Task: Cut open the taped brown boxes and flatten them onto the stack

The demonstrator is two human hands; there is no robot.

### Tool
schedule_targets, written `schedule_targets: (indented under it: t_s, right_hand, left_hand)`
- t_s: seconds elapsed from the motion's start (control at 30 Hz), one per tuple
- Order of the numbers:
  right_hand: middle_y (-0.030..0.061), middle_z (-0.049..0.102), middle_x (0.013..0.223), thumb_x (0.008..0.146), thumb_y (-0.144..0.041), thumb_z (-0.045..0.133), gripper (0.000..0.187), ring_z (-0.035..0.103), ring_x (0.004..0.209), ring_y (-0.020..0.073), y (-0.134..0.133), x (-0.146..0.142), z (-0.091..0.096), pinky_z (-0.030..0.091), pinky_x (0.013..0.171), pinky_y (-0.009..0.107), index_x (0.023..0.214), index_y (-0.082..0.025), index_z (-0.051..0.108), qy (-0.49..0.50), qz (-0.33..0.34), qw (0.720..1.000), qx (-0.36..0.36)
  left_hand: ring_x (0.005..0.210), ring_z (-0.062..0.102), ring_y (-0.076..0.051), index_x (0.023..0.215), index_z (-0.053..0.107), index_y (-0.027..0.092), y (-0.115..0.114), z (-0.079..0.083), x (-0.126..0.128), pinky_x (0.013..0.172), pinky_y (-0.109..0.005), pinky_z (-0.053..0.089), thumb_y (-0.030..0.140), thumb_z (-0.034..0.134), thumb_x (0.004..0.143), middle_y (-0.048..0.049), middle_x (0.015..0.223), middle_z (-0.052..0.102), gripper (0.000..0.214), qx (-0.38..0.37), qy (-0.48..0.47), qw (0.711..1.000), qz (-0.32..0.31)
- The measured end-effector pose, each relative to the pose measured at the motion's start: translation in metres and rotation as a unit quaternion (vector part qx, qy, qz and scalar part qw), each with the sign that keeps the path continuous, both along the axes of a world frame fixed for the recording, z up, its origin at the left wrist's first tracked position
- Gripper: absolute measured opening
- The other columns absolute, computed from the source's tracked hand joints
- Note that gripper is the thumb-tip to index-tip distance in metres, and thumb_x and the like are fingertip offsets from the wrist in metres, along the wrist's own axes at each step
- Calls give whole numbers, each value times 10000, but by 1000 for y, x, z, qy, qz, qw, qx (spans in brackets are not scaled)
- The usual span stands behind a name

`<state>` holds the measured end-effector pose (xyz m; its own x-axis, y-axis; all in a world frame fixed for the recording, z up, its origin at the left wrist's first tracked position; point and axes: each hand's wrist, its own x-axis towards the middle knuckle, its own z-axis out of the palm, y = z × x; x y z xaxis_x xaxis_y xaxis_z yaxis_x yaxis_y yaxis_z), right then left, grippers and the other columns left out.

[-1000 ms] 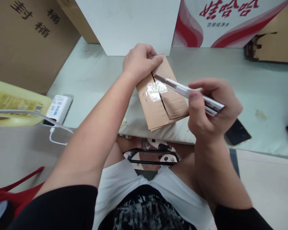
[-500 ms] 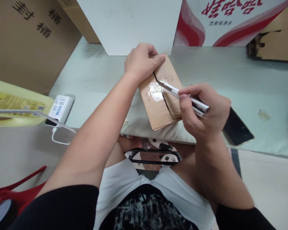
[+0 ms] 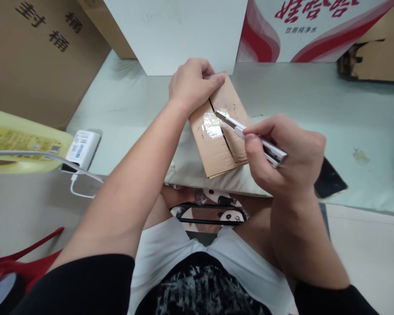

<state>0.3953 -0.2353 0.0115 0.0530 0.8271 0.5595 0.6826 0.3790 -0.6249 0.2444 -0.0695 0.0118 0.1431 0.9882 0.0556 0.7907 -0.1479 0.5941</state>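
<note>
A small brown cardboard box (image 3: 213, 151) lies tilted on the pale green surface, near its front edge. Clear tape (image 3: 212, 126) covers the middle of the dark seam between its flaps. My left hand (image 3: 195, 85) grips the far end of the box, thumb on top; the other fingers are partly hidden behind it. Pinched in my right hand (image 3: 282, 157) is a white and silver utility knife (image 3: 259, 142). Its blade points left, and the tip is at the seam by the tape's upper edge. I cannot tell how deep the tip sits.
A white box (image 3: 180, 35) and a red-and-white carton (image 3: 302, 33) stand behind. At left are a large carton (image 3: 42, 65), a yellow jug (image 3: 22, 140) and a white power bank (image 3: 82, 148) with a cable. A black phone (image 3: 330, 179) lies beside my right wrist.
My right hand has shifted and turned slightly to the right, covering more of the phone. The knife tip stays near the same spot on the seam. My left hand keeps its hold.
</note>
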Motion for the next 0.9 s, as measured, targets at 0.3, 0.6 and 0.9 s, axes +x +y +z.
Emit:
schedule_targets:
  t_s: [0.3, 0.6, 0.9]
  right_hand:
    - [-15, 634, 641, 895, -249, 548, 157, 521, 523, 102, 8, -1, -8, 476, 550, 255, 787, -236, 662, 16, 14, 1000, -1]
    - [-10, 635, 649, 906, -296, 550, 155, 523, 547, 121, 4, 2, -1, 483, 586, 271, 828, -250, 676, -10, -4, 999, -47]
    - [-9, 641, 669, 921, -263, 541, 163, 549, 565, 123, 4, -2, -4, 475, 591, 274, 851, -239, 686, -23, 9, 999, -35]
  left_hand:
    - [1072, 648, -331, 719, 664, 456, 4, -3, -1, 913, -489, 474, 619, 606, 699, 82, 1016, 783, 174, 4, -8, 1000, 1]
    - [1074, 661, -330, 810, 713, 410, 0, 0, 1, 918, -485, 461, 592, 579, 727, 22, 1098, 779, 241, 4, 8, 1000, 0]
    - [1027, 687, -247, 809, 662, 340, -2, 2, 2, 895, -434, 500, 527, 614, 802, 28, 1071, 775, 193, 9, 24, 1000, 3]
